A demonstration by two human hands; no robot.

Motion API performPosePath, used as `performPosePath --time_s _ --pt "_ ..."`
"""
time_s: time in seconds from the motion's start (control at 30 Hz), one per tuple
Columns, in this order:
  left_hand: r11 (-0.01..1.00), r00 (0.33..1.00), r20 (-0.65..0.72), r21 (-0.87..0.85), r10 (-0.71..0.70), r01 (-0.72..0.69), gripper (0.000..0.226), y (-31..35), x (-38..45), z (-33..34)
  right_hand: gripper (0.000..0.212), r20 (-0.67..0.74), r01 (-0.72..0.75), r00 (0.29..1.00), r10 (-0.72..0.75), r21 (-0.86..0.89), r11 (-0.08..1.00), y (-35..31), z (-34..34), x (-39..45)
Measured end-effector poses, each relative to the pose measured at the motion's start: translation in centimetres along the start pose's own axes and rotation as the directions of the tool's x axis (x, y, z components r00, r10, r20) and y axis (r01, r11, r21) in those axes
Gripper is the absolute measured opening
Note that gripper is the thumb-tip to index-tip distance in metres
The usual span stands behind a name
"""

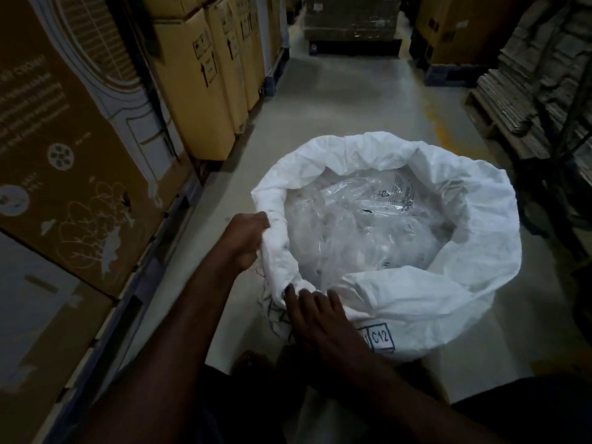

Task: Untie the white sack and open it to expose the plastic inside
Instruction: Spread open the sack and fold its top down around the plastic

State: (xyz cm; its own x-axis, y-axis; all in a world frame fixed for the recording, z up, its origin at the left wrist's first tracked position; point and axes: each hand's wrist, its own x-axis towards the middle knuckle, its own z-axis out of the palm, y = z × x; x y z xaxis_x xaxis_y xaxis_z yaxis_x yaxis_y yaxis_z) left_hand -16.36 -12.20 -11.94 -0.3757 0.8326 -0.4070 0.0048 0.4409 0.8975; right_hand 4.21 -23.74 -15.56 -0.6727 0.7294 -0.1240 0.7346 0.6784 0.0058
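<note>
A white sack [416, 302] of crinkled woven fabric stands open on a smooth concrete floor [352, 100] in a warehouse aisle, its mouth rolled back into a thick, rumpled collar. Glossy, wrinkled clear plastic [368, 225] fills the round opening. The left hand [246, 238] clutches a bunched fold of the rim; the right hand [320, 318] presses flat, fingers spread, on the near edge beside a printed "C12" box. Tall cardboard cartons [198, 84] line the aisle's left side.
</note>
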Motion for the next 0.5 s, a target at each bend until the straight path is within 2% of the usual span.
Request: performPosePath --time_s 0.07,0.1,0.17,0.23,0.27,0.33,0.4,0.43,0.47,0.5 --pt "0.947 0.99 0.061 -0.289 -0.126 0.138 0.018 0.3 0.7 -0.5 0.078 0.235 0.0 0.972 -0.013 0.059 0.998 0.4 -0.3 -0.5" --pt "0.904 0.984 0.084 -0.39 -0.156 0.177 0.018 0.2 0.9 -0.5 0.077 0.275 0.007 0.961 -0.027 0.074 0.997 1.0 -0.7 -0.6" --pt "0.814 0.978 0.079 -0.543 -0.194 0.206 0.025 0.0 1.1 0.2 0.068 0.182 0.003 0.983 -0.028 0.136 0.991 2.6 -1.5 -1.0" --pt "0.713 0.969 0.069 -0.665 -0.238 0.223 0.043 -0.5 1.2 1.0 0.077 -0.019 -0.038 0.999 0.046 0.294 0.955 4.7 -2.5 -1.4" --pt "0.695 0.969 0.052 -0.687 -0.242 0.211 0.04 -0.7 1.2 1.3 0.083 -0.108 -0.041 0.991 0.082 0.342 0.939 5.9 -3.0 -1.6" --pt "0.766 0.97 0.015 -0.611 -0.244 0.202 0.031 -0.7 1.4 1.2 0.094 -0.187 -0.047 0.977 0.102 0.279 0.959 8.6 -3.6 -1.8" --pt "0.864 0.98 -0.028 -0.477 -0.199 0.162 0.029 -0.3 1.7 0.7 0.105 -0.104 -0.102 0.987 0.12 0.164 0.981 10.9 -3.8 -1.9" --pt "0.904 0.983 -0.037 -0.399 -0.182 0.152 0.028 0.0 1.9 0.5 0.103 -0.054 -0.132 0.989 0.138 0.112 0.985 11.5 -3.7 -1.9" --pt "0.959 0.987 -0.046 -0.249 -0.155 0.139 0.032 0.1 1.9 0.5 0.093 -0.026 -0.156 0.987 0.158 0.067 0.985 11.7 -3.5 -1.9" --pt "0.992 0.989 -0.081 -0.042 -0.123 0.12 0.045 -0.1 1.8 0.4 0.078 -0.03 -0.176 0.984 0.177 0.042 0.984 11.5 -3.2 -1.8"
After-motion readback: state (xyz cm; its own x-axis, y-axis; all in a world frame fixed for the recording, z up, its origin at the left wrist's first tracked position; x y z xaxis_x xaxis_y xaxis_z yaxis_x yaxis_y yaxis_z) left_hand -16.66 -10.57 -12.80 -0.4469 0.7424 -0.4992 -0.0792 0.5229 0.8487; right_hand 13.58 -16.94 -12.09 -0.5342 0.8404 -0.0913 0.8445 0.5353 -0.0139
